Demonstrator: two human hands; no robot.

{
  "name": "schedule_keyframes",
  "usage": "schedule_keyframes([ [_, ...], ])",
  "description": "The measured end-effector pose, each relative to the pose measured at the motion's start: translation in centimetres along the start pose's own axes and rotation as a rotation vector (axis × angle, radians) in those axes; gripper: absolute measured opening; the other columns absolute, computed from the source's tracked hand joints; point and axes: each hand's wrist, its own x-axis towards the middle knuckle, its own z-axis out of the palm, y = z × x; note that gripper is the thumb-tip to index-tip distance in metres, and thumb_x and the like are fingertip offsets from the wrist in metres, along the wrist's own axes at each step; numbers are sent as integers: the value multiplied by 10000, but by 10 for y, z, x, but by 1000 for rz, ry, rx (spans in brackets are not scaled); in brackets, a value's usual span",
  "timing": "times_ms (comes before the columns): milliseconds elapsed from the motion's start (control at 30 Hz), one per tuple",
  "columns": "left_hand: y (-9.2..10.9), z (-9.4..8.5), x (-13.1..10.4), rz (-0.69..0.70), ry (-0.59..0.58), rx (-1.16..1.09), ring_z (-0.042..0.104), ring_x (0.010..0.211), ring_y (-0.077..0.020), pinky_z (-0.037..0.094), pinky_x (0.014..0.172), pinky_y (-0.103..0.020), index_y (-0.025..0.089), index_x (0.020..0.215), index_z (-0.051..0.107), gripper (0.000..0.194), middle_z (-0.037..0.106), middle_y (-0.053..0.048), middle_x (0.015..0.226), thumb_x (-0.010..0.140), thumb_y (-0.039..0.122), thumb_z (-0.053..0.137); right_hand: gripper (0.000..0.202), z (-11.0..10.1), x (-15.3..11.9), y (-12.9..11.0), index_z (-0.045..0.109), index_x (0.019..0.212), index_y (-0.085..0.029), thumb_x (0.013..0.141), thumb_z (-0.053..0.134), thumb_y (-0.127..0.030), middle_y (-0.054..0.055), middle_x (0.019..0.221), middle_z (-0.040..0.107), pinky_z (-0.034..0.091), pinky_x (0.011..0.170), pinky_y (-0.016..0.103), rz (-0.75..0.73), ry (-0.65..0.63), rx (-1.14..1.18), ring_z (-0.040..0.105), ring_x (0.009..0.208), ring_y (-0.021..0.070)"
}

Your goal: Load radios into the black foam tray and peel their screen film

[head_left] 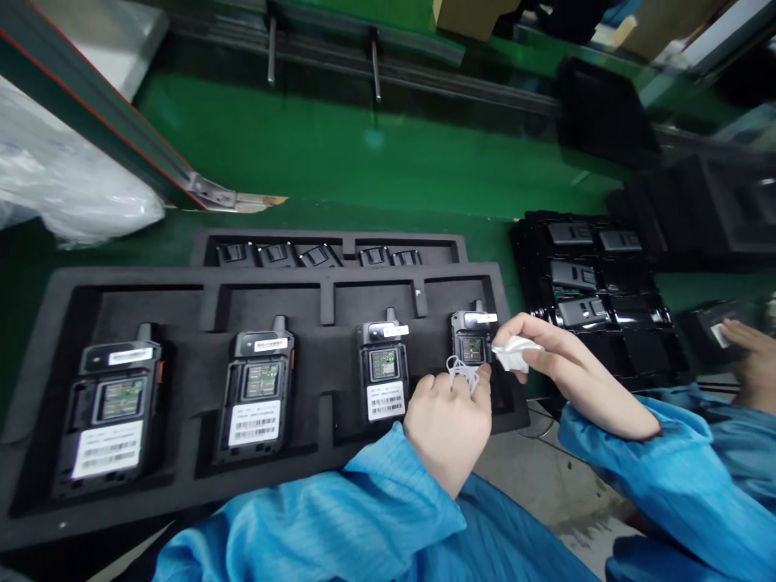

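Note:
My left hand [449, 420] is curled over the lower part of the rightmost handheld radio [474, 323], with thin white cord [461, 370] looped at its fingers. A crumpled white cloth or wipe [518, 352] is pinched in my right hand [554, 356], just beside that radio's right edge. Three more radios [383, 368], [258, 388], [115, 412] lie back up in the same black foam tray [327, 303]. Each has a stub antenna, an opening showing a green circuit board and white labels; my left hand hides the lower part of the rightmost one.
Behind sits another foam tray [333, 238] holding small black parts. At right, a glossy black tray [630, 339] carries several black covers [582, 311]. Another person's hand [752, 356] touches a dark object there. Plastic wrap [78, 178] lies left by a metal post [115, 113].

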Motion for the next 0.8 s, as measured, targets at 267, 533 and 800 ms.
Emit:
schedule_keyframes([
  [267, 1, 0, 1, -2, 22, -7, 576, 607, -173, 349, 543, -319, 199, 1148, 624, 338, 592, -4, 648, 812, 233, 638, 131, 16, 9, 8, 493, 1017, -176, 899, 436, -174, 58, 943, 565, 434, 721, 283, -257, 118, -646, 543, 834, 165],
  [533, 2, 1, 2, -40, 67, -43, 554, 574, -176, 331, 530, -329, 186, 994, 679, 213, 578, -5, 614, 787, 169, 632, 115, 24, 16, 2, 545, 902, -149, 854, 470, -75, 60, 897, 522, 419, 747, 309, -314, 39, -1024, 487, 838, 184],
  [800, 4, 4, 3, -89, 173, -69, 516, 533, -179, 309, 530, -344, 180, 723, 648, 138, 549, -11, 568, 818, 151, 554, 151, 22, 17, -9, 562, 829, -135, 827, 460, -24, 66, 838, 496, 408, 690, 318, -415, -60, -1190, 431, 746, 184],
])
